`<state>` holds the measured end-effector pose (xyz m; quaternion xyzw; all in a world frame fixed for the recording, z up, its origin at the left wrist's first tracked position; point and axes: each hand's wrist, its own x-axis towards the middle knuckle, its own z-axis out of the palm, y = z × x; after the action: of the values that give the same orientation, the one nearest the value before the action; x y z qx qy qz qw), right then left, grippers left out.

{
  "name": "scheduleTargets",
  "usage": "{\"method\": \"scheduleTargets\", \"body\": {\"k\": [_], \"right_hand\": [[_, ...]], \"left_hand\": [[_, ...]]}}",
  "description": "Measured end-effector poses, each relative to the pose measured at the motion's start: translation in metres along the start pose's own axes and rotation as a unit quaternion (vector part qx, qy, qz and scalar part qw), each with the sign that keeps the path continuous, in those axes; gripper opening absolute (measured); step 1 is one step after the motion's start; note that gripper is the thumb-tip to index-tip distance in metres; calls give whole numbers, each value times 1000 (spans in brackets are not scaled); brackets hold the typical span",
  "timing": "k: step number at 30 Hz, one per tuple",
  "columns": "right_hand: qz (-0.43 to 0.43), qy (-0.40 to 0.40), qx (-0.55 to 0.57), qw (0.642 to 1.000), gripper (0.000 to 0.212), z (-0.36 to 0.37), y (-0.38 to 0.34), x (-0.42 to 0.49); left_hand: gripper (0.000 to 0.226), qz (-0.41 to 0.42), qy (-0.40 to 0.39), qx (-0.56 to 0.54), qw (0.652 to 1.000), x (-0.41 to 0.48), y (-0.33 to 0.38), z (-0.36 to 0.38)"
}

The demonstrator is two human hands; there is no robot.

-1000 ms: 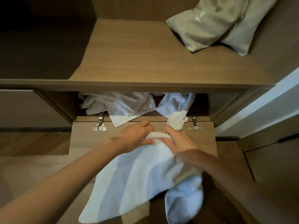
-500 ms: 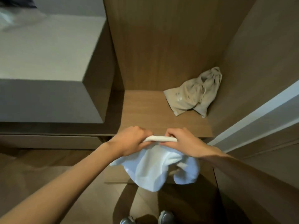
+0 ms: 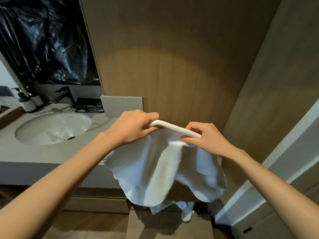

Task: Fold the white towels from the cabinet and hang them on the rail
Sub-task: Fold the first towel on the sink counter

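Two hands hold one white towel (image 3: 164, 171) in the air, in front of a wooden wall panel (image 3: 172, 62) and just off the right edge of the grey tabletop (image 3: 51, 154). Left hand (image 3: 136, 128): knuckles up, fingers curled over the towel's upper hem (image 3: 174, 126). Right hand (image 3: 205, 138): thumb and fingers pinch the same hem further along. The hands are apart, and the short stretch of hem between them is bunched into a thick roll that slopes down toward the right hand. Below the hem the cloth hangs in loose folds with an uneven lower border.

An oval white sink (image 3: 53, 128) is set into the tabletop, its dark drain visible. Two pale dispenser bottles (image 3: 29, 102) stand at the back left corner of the tabletop. A dark, veined wall surface (image 3: 46, 40) rises behind the tabletop. Under the held towel, more white cloth (image 3: 186, 211) shows at the low cabinet opening, above a lowered wooden door flap (image 3: 169, 229). Whether that cloth touches the flap cannot be told.
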<state>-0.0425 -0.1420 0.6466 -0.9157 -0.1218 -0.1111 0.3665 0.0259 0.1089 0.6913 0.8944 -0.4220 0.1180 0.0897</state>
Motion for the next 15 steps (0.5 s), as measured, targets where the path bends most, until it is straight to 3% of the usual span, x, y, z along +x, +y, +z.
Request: {"method": "scheduleTargets", "body": {"k": [7, 9, 15], "right_hand": [[124, 10, -70, 990, 49, 27, 38, -29], [143, 45, -63, 987, 48, 28, 37, -21], [46, 163, 27, 985, 52, 25, -8, 41]], "left_hand": [[27, -69, 123, 76, 987, -39, -25, -42], [30, -114, 136, 86, 980, -49, -44, -45], [22, -242, 164, 72, 953, -67, -104, -38]]}}
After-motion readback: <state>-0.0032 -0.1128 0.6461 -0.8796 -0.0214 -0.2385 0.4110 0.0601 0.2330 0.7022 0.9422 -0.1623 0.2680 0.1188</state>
